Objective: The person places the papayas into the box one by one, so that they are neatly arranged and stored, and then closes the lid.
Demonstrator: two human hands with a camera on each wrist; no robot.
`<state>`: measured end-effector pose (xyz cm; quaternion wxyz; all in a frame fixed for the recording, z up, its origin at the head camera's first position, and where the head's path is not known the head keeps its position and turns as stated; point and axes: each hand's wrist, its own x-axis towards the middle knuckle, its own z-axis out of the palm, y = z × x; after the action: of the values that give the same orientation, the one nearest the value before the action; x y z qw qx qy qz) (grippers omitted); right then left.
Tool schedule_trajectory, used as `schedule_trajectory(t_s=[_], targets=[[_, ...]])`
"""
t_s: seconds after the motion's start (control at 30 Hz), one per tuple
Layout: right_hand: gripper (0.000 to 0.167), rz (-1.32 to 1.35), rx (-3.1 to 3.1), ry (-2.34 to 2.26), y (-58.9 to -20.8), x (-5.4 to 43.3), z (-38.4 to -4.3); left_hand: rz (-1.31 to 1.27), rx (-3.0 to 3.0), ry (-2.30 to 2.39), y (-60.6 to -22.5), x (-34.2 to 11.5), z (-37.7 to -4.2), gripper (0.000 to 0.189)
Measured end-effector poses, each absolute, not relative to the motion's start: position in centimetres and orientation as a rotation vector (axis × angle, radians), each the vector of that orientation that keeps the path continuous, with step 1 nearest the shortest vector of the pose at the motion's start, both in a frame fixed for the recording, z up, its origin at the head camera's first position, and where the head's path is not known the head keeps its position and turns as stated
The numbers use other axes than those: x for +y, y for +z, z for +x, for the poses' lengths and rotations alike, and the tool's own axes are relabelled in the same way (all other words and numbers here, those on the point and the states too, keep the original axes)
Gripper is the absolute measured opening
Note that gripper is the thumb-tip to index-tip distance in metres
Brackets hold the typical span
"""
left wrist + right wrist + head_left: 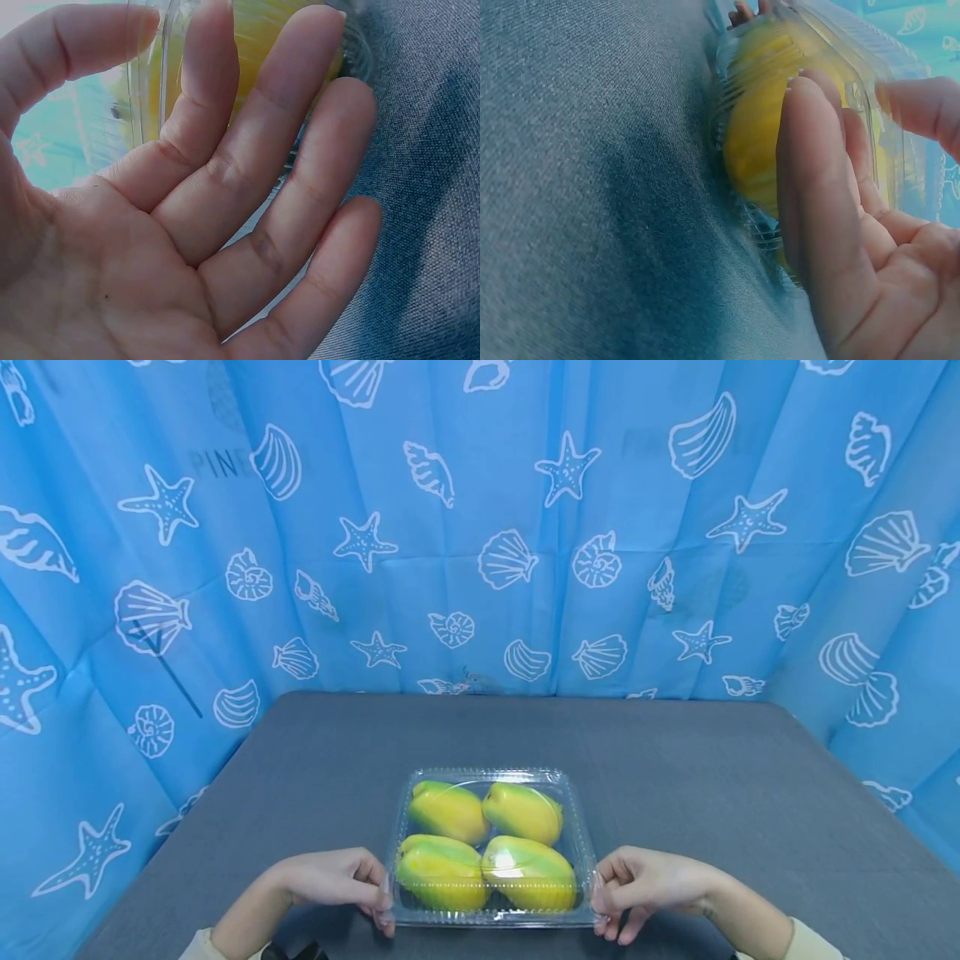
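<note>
A clear plastic clamshell box [495, 921] with ribbed walls sits on the grey table, its lid down over several yellow-green mangoes [442, 874]. At the box's near left corner, my left hand [337, 878] pinches the rim between thumb and index finger; in the left wrist view its other fingers [322, 142] stretch out loosely beneath the rim. My right hand [652, 881] pinches the opposite near corner the same way. The right wrist view shows the thumb [922, 105] above the rim and the fingers below, beside a yellow mango [754, 142].
Grey cloth-like surface [525, 727] covers the table around the box. A blue curtain [465, 527] printed with white shells and starfish hangs behind and along both sides. A small dark object [307, 952] shows at the bottom edge near the left sleeve.
</note>
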<state>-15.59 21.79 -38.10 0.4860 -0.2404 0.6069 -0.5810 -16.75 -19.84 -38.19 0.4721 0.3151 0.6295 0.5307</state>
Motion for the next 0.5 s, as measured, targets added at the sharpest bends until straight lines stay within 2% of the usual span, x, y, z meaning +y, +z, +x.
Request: schedule_trajectory(t_s=[0.37, 0.5], targets=[[0.014, -0.587, 1.463, -1.381, -38.51, 21.67, -15.63, 0.765, 1.517, 1.29, -38.09, -19.98, -16.89, 0.051], [0.037, -0.607, 1.429, -1.377, -38.88, 21.53, -15.52, 0.786, 1.516, 1.294, -38.2, -20.04, -16.93, 0.05]])
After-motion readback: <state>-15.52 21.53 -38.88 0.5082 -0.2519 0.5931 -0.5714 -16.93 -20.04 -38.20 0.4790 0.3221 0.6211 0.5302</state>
